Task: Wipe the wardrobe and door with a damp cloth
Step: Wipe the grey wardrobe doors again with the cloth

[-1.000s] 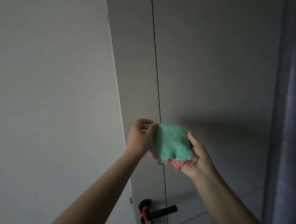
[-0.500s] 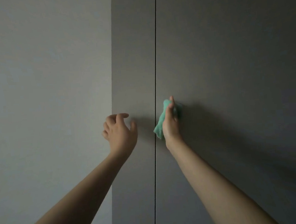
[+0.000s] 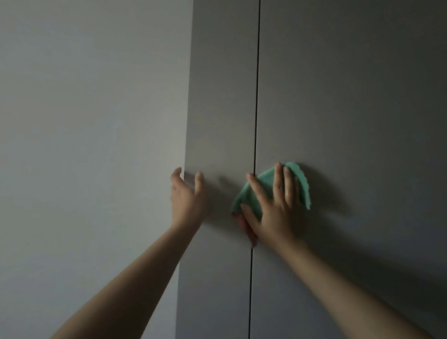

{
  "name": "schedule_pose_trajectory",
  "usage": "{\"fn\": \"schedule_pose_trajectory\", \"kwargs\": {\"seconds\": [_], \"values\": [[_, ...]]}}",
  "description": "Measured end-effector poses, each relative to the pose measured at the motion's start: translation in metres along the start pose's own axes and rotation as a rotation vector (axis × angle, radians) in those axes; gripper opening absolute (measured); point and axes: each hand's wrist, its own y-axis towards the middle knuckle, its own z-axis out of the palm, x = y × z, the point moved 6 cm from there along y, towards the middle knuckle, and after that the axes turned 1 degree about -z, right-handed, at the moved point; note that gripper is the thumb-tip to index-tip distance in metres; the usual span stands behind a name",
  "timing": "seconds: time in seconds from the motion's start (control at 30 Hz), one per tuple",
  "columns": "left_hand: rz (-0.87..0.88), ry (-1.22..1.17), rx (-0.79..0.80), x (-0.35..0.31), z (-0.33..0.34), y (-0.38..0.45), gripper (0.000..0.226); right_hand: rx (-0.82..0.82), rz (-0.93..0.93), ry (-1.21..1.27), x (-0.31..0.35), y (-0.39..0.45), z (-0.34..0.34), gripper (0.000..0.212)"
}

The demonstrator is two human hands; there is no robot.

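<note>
A green cloth (image 3: pixel 301 182) with a pink underside lies flat against the grey wardrobe front (image 3: pixel 358 107), just right of the dark vertical gap between its two panels. My right hand (image 3: pixel 271 208) presses it there with straight, spread fingers. My left hand (image 3: pixel 186 195) is held up at the wardrobe's left edge, fingers relaxed and slightly bent, with the thumb on the narrow left panel (image 3: pixel 221 116) and nothing in the hand.
A pale door or wall surface (image 3: pixel 83 152) fills the left half of the view and meets the wardrobe's edge. Both my forearms reach up from the bottom of the frame.
My left hand let go of the cloth and moved to the wardrobe's left edge. My right hand carried the cloth up onto the right panel and now lies flat on it.
</note>
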Motion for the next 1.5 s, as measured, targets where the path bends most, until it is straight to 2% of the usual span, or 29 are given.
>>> {"fn": "schedule_pose_trajectory", "kwargs": {"seconds": [0.17,0.27,0.37,0.4,0.53,0.6,0.63,0.7,0.73,0.8,0.87,0.97,1.07,1.13,1.2,1.3,1.37,1.4,1.5], "values": [[-0.031,0.115,0.001,-0.009,0.007,0.035,0.063,0.05,-0.004,-0.154,0.004,0.002,0.01,0.084],[-0.011,0.113,0.044,-0.01,0.013,0.045,0.059,0.042,-0.19,-0.127,0.012,0.009,0.011,0.084],[0.009,0.12,0.028,-0.011,0.01,0.049,0.052,-0.002,-0.296,-0.1,0.012,0.071,0.007,0.078],[0.008,0.123,0.019,-0.011,0.007,0.05,0.051,-0.036,-0.292,-0.107,0.015,0.102,0.001,0.076],[-0.006,0.096,0.026,-0.007,0.006,0.05,0.053,0.043,-0.119,-0.071,0.024,0.179,-0.002,0.07],[-0.014,0.041,0.059,-0.004,0.009,0.052,0.061,0.011,-0.169,-0.049,0.033,0.156,0.005,0.069],[-0.046,-0.009,0.107,-0.003,0.012,0.053,0.071,0.012,-0.269,-0.033,0.041,0.124,0.008,0.069],[-0.115,-0.08,0.178,0.004,0.016,0.061,0.108,0.09,-0.521,-0.019,0.055,0.046,0.019,0.067],[-0.131,-0.08,0.191,0.006,0.016,0.068,0.115,0.133,-0.615,0.001,0.056,0.017,0.022,0.065],[-0.09,-0.025,0.175,-0.008,0.012,0.073,0.088,0.117,-0.675,0.035,0.046,0.011,0.023,0.066],[0.009,0.042,0.132,-0.029,0.006,0.077,0.058,0.047,-0.58,0.011,0.033,0.057,0.021,0.07],[0.119,0.062,0.11,-0.06,0.004,0.096,0.041,-0.006,-0.382,-0.022,0.019,0.159,0.004,0.076],[0.202,0.049,0.09,-0.084,0.011,0.114,0.044,0.026,-0.247,-0.126,0.011,0.234,-0.008,0.08],[0.236,0.02,0.07,-0.092,0.015,0.119,0.045,-0.033,-0.193,-0.154,0.018,0.243,-0.011,0.08],[0.257,-0.008,0.027,-0.091,0.017,0.124,0.042,-0.079,-0.297,-0.125,0.034,0.213,-0.006,0.073],[0.27,-0.017,-0.013,-0.091,0.018,0.124,0.041,-0.013,-0.529,-0.073,0.041,0.157,0.013,0.066],[0.278,-0.025,-0.034,-0.094,0.018,0.123,0.042,0.023,-0.593,-0.056,0.028,0.177,0.006,0.066],[0.28,-0.02,-0.036,-0.095,0.018,0.122,0.042,-0.009,-0.556,-0.067,0.022,0.199,0.0,0.067],[0.292,-0.041,-0.032,-0.092,0.018,0.123,0.043,-0.031,-0.204,-0.126,-0.002,0.278,-0.02,0.073]]}}
